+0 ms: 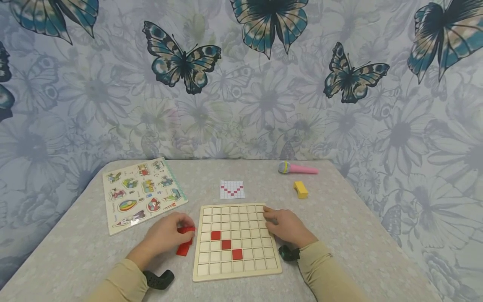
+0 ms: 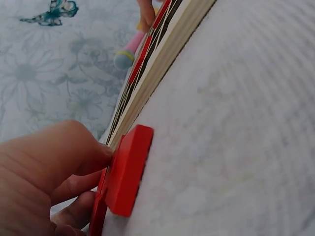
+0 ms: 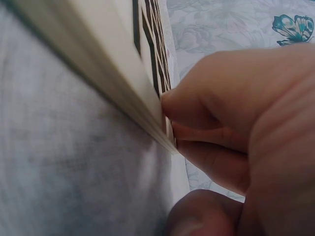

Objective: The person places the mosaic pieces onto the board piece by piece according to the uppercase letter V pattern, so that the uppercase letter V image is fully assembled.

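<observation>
Left of the wooden grid board, my left hand pinches a red square tile between thumb and fingers. More red tiles lie under and beside that hand, partly hidden by it. On the board, 3 red tiles sit in cells along a diagonal that runs down to the right. With bent fingers, my right hand holds the board's right edge near the far corner. In the right wrist view, fingertips touch the board's rim.
A small card with a red V pattern on a grid lies behind the board. Far left is a picture puzzle board. A yellow block and a pink toy microphone lie at the back right. Patterned wall rises behind the table.
</observation>
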Action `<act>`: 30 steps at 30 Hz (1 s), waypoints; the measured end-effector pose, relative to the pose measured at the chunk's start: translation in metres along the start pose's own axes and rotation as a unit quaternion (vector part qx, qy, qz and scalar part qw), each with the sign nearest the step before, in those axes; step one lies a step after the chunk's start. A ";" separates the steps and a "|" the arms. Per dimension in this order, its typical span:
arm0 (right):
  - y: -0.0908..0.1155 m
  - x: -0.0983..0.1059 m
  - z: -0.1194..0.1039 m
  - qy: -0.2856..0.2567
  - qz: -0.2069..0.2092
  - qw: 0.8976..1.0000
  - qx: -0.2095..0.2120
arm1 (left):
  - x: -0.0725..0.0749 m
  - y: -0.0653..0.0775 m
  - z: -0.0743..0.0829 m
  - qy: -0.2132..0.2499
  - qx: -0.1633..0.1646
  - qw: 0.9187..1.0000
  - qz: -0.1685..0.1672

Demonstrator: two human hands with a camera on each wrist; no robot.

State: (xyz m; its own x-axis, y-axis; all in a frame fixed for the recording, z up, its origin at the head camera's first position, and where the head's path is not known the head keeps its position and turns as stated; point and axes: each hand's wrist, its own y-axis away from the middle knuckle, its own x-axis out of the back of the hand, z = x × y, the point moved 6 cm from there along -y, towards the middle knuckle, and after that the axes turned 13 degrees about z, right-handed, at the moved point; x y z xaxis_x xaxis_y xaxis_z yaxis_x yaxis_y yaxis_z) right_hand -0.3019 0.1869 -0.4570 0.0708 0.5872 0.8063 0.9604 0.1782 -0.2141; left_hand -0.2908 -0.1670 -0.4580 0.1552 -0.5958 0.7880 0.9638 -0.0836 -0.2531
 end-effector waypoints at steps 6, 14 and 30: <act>0.001 0.000 0.000 0.006 0.000 1.000 0.003 | 0.003 -0.002 -0.005 -0.016 -0.011 0.999 0.025; 0.001 -0.001 0.000 0.003 -0.001 1.000 0.005 | 0.008 -0.003 -0.005 -0.042 -0.041 0.998 0.038; 0.001 0.002 -0.003 0.001 0.006 1.000 0.012 | 0.013 -0.003 -0.005 -0.038 -0.039 0.998 0.043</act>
State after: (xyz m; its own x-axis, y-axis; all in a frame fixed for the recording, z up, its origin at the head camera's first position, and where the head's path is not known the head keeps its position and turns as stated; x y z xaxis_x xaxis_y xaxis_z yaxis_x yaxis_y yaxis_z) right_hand -0.2995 0.1858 -0.4541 0.0830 0.5873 0.8051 0.9529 0.1898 -0.2366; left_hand -0.2925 -0.1788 -0.4498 0.2557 -0.5421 0.8005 0.9267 -0.0984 -0.3627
